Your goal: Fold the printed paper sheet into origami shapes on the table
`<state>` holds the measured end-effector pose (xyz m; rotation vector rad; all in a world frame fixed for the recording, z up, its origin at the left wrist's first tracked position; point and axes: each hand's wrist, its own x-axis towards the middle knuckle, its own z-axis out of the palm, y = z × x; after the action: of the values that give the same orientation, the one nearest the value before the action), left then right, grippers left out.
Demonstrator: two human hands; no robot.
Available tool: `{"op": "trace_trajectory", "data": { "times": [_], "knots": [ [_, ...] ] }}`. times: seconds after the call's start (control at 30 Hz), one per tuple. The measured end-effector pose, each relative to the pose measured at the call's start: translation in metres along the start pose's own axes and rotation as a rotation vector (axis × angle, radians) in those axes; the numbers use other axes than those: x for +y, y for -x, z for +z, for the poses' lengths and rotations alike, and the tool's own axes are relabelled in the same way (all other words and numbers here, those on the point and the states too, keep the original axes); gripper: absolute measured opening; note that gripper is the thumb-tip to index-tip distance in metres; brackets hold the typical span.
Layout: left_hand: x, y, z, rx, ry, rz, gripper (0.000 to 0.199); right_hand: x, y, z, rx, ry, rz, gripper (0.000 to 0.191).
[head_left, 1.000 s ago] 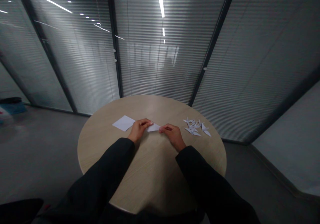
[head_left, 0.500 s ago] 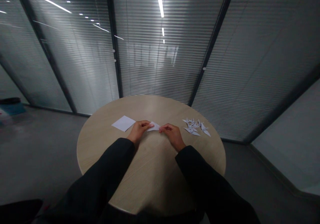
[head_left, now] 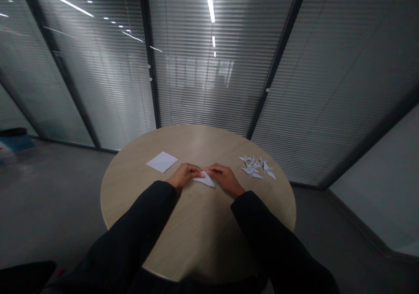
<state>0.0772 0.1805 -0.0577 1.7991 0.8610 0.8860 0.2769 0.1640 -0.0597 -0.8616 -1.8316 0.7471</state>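
On the round table (head_left: 196, 215), the left hand (head_left: 183, 174) and right hand (head_left: 226, 178) partly hide the folded paper (head_left: 207, 180), its creases too small to read. At the table's right, paper pieces (head_left: 252, 171) overlap, uncountable. Left of the table, the picture's edge crops a blurred blue container (head_left: 18, 142).

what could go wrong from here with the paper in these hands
The folded paper is small, so if the left hand or right hand slips, a crease might land crooked. The flat sheet lies loose beside the left hand and could get nudged. A wide swing of the right hand might scatter the paper cranes.
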Motion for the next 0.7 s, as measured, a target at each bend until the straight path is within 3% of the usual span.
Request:
{"op": "trace_trajectory", "data": {
  "times": [0.27, 0.7],
  "knots": [
    [0.002, 0.001, 0.0, -0.059, 0.024, -0.041, 0.024, -0.001, 0.0, -0.006, -0.106, -0.107, 0.107, 0.029],
    [0.008, 0.002, 0.004, -0.071, 0.059, -0.084, 0.028, -0.012, 0.003, -0.002, -0.028, 0.067, -0.079, 0.015]
  ]
}}
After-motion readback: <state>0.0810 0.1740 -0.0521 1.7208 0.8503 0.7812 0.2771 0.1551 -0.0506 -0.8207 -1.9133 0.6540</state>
